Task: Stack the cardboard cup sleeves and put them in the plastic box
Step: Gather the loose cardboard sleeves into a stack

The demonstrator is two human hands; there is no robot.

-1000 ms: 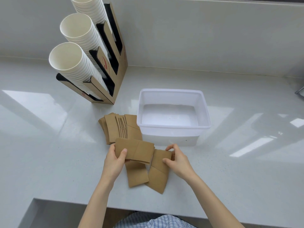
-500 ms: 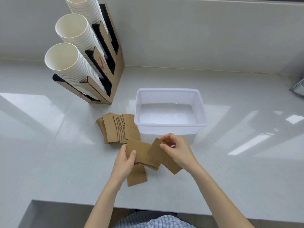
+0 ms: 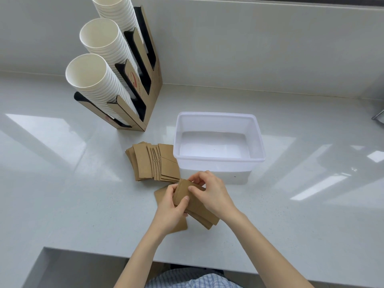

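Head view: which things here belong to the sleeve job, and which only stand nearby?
Job:
held sleeves, in left hand and right hand
sleeve on counter
fanned sleeve pile
plastic box, empty

Nearby:
cup holder
paper cups

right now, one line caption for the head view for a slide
Both hands square up a few cup sleeves beside the empty plastic box.

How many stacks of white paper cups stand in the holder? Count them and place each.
3. The front stack sits nearest the person, the middle stack behind it, and the rear stack runs past the top edge. All lean in the cardboard holder.
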